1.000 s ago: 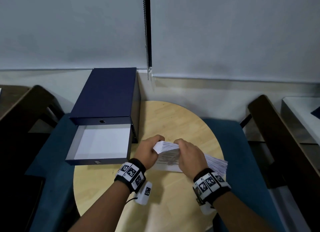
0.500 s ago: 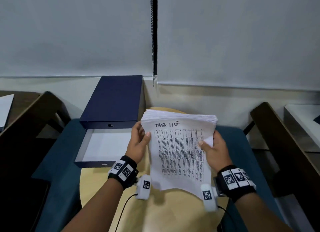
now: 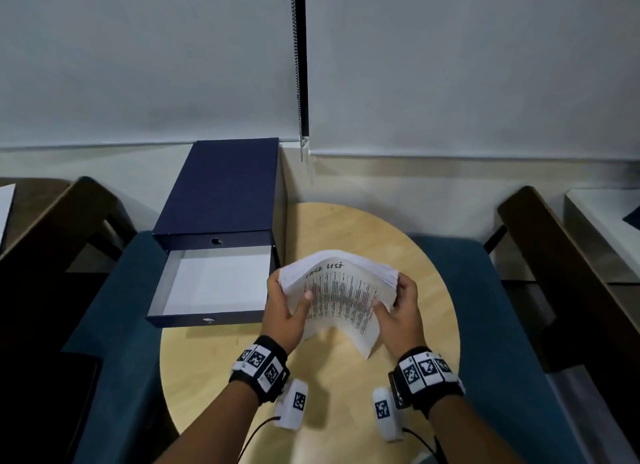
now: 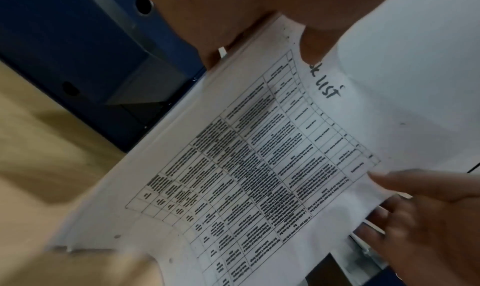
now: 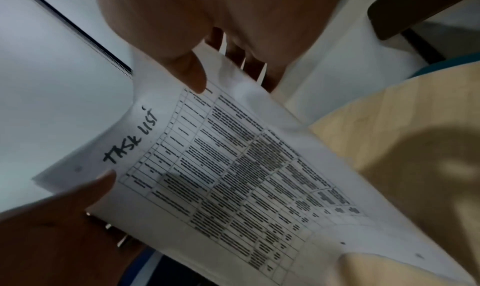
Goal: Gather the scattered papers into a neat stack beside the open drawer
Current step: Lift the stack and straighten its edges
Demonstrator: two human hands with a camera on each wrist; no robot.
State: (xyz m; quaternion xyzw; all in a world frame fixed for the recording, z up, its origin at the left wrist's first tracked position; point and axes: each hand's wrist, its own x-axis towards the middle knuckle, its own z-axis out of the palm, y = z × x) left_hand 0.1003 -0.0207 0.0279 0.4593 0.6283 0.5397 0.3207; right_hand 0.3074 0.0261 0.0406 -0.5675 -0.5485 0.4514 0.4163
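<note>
A thick stack of printed papers (image 3: 341, 295), its top sheet headed "TASK LIST", is held just right of the open drawer (image 3: 211, 285). My left hand (image 3: 289, 306) grips its left edge, thumb on the front sheet. My right hand (image 3: 398, 302) grips the right edge the same way. The stack bows toward me, its lower edge hanging just above the round wooden table (image 3: 346, 387). In the left wrist view the sheet (image 4: 259, 167) fills the frame beside the blue drawer box (image 4: 78, 54). The right wrist view shows the same sheet (image 5: 233, 177).
The dark blue drawer box (image 3: 221, 190) stands at the table's back left against the wall; its white-lined drawer is pulled toward me. Teal chairs (image 3: 485, 307) flank the table, with dark wooden armrests (image 3: 554, 273) at both sides. A blind cord (image 3: 301, 82) hangs behind.
A second ago the stack was low on the table under both hands. It then rose upright facing me. Now it has come down lower again and bows between the hands.
</note>
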